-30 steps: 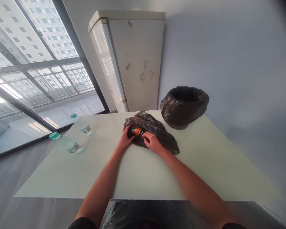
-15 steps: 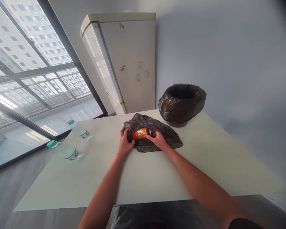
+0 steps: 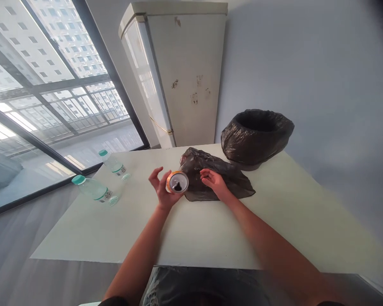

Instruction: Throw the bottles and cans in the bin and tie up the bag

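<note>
An orange drink can (image 3: pixel 178 182) is gripped in my left hand (image 3: pixel 165 193), its opened silver top tilted toward me. The can is held just left of a crumpled black plastic bag (image 3: pixel 207 187) that lies on the white table (image 3: pixel 140 238). Over the bag hovers my right hand (image 3: pixel 215 182), fingers loosely curved and apart, holding nothing. Whether it touches the plastic I cannot tell.
Behind the bag, to the right, stands a bin (image 3: pixel 257 138) lined with a black bag. Two clear bottles with green caps, a nearer one (image 3: pixel 94 189) and a farther one (image 3: pixel 113 163), lie at the left. A white fridge (image 3: pixel 185 76) stands beyond the table.
The can has come out of the black bag in my left hand and turned its top toward me. My right hand has let go of the can. The view has shifted slightly.
</note>
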`<control>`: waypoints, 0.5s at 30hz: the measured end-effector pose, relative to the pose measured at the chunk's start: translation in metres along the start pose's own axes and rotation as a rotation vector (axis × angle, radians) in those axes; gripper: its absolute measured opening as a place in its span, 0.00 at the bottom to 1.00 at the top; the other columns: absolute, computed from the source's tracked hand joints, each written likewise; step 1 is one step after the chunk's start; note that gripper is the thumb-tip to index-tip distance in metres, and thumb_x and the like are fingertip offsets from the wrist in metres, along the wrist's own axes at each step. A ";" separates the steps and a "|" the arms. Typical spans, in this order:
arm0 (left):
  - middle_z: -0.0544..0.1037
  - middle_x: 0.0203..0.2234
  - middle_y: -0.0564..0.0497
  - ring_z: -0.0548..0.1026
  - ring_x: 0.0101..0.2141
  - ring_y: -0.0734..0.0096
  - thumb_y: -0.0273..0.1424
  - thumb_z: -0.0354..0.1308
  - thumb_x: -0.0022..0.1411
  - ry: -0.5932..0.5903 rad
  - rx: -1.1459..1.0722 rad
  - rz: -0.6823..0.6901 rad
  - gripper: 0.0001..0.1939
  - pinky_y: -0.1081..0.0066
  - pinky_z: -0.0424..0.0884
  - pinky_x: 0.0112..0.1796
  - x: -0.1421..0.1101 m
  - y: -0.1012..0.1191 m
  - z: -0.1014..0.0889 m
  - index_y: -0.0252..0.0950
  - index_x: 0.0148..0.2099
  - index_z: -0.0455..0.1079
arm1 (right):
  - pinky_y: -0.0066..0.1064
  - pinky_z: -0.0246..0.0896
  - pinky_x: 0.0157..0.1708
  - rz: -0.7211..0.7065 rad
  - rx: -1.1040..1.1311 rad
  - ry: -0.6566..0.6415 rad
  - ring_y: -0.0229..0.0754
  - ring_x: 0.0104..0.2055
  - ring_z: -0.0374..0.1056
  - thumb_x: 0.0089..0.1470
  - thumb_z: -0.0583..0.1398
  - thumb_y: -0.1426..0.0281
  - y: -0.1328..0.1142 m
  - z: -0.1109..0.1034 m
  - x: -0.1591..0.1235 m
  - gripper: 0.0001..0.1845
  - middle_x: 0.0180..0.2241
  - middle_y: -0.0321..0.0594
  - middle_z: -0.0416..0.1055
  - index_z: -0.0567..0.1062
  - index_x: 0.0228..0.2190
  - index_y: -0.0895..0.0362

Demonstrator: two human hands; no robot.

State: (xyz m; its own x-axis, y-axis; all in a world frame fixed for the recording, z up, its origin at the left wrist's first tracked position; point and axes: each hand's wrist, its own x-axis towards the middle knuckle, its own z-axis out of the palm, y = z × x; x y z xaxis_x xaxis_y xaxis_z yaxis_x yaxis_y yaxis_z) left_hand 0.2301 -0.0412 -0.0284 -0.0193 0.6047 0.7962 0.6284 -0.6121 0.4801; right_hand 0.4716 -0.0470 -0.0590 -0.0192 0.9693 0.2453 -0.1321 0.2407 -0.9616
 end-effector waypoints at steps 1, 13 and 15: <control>0.58 0.61 0.34 0.63 0.64 0.35 0.50 0.76 0.50 0.068 0.019 -0.021 0.44 0.41 0.63 0.64 0.003 -0.006 -0.004 0.41 0.64 0.66 | 0.34 0.70 0.42 0.012 -0.038 -0.018 0.43 0.40 0.70 0.52 0.70 0.48 0.002 -0.001 0.000 0.29 0.38 0.41 0.71 0.75 0.47 0.55; 0.71 0.51 0.41 0.73 0.51 0.57 0.39 0.69 0.58 0.224 0.178 -0.731 0.29 0.57 0.69 0.55 0.021 -0.112 -0.010 0.37 0.57 0.65 | 0.33 0.63 0.37 -0.144 -0.293 -0.136 0.41 0.37 0.68 0.62 0.65 0.56 0.002 0.001 -0.003 0.15 0.37 0.40 0.72 0.78 0.32 0.56; 0.73 0.50 0.41 0.74 0.51 0.57 0.39 0.68 0.58 0.197 0.177 -0.738 0.29 0.59 0.68 0.54 0.019 -0.118 -0.010 0.37 0.57 0.64 | 0.33 0.63 0.37 -0.155 -0.352 -0.121 0.41 0.37 0.68 0.62 0.64 0.58 0.004 0.000 -0.002 0.14 0.36 0.40 0.73 0.78 0.31 0.56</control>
State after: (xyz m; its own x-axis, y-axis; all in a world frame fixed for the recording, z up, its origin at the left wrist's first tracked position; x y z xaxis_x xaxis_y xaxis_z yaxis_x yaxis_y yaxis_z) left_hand 0.1474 0.0371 -0.0663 -0.6074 0.7118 0.3527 0.5136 0.0130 0.8580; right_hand 0.4711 -0.0476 -0.0634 -0.1453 0.9120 0.3835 0.2043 0.4070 -0.8903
